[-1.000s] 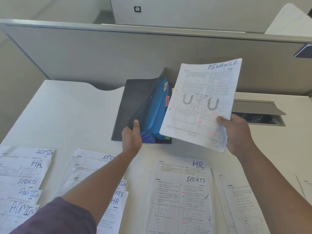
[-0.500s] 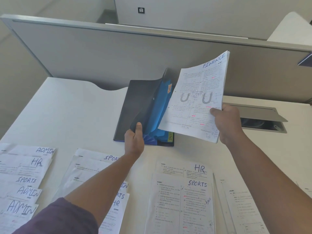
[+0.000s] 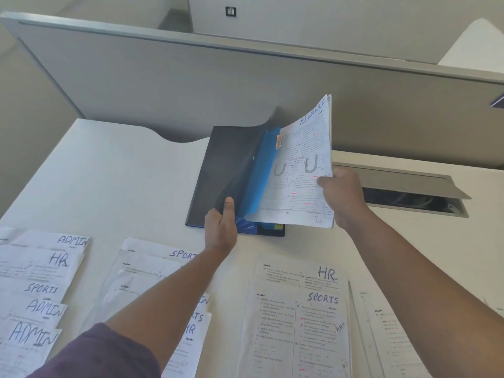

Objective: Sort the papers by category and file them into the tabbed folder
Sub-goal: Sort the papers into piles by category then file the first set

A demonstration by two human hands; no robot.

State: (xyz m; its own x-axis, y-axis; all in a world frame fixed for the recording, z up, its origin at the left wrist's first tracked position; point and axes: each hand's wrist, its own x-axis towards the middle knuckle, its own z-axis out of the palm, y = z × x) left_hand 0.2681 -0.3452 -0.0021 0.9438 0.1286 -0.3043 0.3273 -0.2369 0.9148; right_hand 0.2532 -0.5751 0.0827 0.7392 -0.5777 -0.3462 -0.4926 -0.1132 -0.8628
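Your right hand (image 3: 344,198) pinches the FINANCE sheaf (image 3: 301,170) at its right edge; light and limp (likely to sag), so support it near mid-edge. Your left hand (image 3: 220,227) pinches the folder's black cover (image 3: 231,165), thin and flexible, holding it lifted off the blue divider (image 3: 259,175).

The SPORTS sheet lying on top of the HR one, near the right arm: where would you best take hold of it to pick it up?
Probably at its far right corner, coming from the right. The SPORTS sheet lies flat on the desk, overlapping the HR sheet, so that edge sits slightly raised for a thumb to slip under. The right hand is busy with the FINANCE papers.
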